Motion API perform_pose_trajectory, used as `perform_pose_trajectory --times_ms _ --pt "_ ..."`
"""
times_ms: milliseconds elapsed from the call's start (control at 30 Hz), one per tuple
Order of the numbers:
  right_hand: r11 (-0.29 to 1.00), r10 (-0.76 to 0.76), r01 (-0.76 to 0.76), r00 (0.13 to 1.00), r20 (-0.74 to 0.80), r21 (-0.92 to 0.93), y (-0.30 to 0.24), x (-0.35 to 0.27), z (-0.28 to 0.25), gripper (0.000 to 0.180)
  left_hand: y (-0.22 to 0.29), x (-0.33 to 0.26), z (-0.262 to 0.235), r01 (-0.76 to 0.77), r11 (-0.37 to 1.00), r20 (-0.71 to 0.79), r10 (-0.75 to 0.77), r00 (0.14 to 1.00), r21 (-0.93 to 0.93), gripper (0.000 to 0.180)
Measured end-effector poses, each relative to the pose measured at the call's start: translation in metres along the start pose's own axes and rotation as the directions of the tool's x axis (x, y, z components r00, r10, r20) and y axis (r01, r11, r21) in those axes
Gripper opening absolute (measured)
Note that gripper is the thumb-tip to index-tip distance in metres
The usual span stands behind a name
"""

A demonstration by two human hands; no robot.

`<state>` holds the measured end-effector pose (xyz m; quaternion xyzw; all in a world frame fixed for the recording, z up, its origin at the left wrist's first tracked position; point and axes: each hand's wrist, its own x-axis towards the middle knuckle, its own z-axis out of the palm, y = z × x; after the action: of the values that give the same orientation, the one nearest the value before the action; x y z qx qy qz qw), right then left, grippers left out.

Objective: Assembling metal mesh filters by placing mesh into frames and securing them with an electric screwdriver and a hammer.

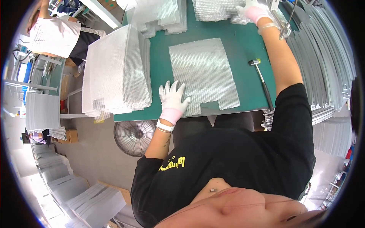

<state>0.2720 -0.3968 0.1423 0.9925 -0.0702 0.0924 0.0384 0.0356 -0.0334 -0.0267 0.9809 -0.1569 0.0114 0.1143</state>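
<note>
A perforated silver mesh sheet [205,72] with a notched near edge lies on the green tabletop [163,45]. My left hand [173,97], in a white glove with a pink cuff, rests flat on the sheet's near left corner, fingers spread. Stretched out to the far right, my gloved right hand [254,10] is at a pile of small mesh pieces [216,10]. Part of that hand runs off the picture's upper edge, so its grip is unclear. A mallet [262,83] with a black handle lies right of the sheet.
Tall stacks of mesh sheets [114,72] stand on the table's left side, with another stack [159,15] behind. A metal fixture [280,21] stands beside my right wrist. Long panels [323,57] line the right. A floor fan [135,137] stands below. Another person [57,38] is far left.
</note>
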Motion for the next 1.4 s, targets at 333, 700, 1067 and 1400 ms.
perform_pose_trajectory --times_ms 333,700,1067,1400 --pt "0.76 0.007 0.42 0.758 -0.652 0.496 -0.011 0.013 -0.019 0.046 0.058 0.072 -0.061 -0.32 0.877 -0.478 0.122 0.87 -0.358 0.063" --pt "-0.205 0.124 0.357 0.933 -0.338 0.911 0.021 -0.146 0.007 0.051 0.04 0.028 -0.039 -0.246 -0.361 -0.236 -0.073 0.969 -0.899 0.09" --pt "0.519 -0.024 0.156 0.985 -0.168 0.84 -0.028 -0.309 0.068 0.049 0.042 -0.037 -0.021 0.062 0.848 -0.375 -0.297 0.878 -0.527 0.079" --pt "0.662 -0.024 0.08 0.996 -0.086 0.746 -0.035 -0.309 0.112 0.041 0.031 -0.023 0.01 0.263 0.881 -0.147 -0.342 0.928 -0.394 0.082"
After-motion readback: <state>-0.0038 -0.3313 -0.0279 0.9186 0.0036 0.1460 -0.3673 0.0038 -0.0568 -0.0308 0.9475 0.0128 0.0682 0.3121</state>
